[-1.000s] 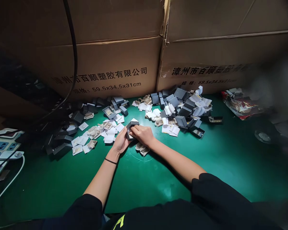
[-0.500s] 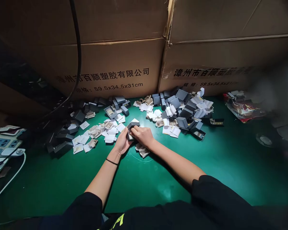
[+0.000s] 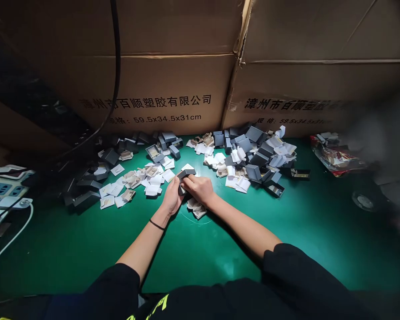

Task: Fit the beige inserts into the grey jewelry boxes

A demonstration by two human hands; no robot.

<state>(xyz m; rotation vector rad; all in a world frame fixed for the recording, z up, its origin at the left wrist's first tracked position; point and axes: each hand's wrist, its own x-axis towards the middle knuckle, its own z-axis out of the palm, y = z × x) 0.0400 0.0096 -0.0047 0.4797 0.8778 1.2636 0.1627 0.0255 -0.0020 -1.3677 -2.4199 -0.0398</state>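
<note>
Above the middle of the green table [image 3: 186, 253], both hands meet at one small dark grey box [image 3: 186, 172] with a pale inside. My left hand [image 3: 173, 196] is wrapped round the box's left side. My right hand [image 3: 200, 188] presses its curled fingers into the box from the right; those fingertips are partly hidden, and I cannot make out what they pinch. Just below the hands lies a small stack of folded beige card inserts [image 3: 196, 208]. To the left, white and beige paper pieces [image 3: 148, 178] are scattered close to my left hand.
Dark grey boxes and papers heap up at the right [image 3: 253, 155], with more dark boxes [image 3: 86, 191] at the left. Large cardboard cartons [image 3: 153, 84] stand behind. A power strip [image 3: 6, 195] with cables sits far left, a red plastic bag [image 3: 336, 155] far right. A black cable [image 3: 116, 58] hangs down.
The camera view has shifted slightly. Both hands stay on the box, which looks turned a little, with less of its pale inside showing below the right fingers.
</note>
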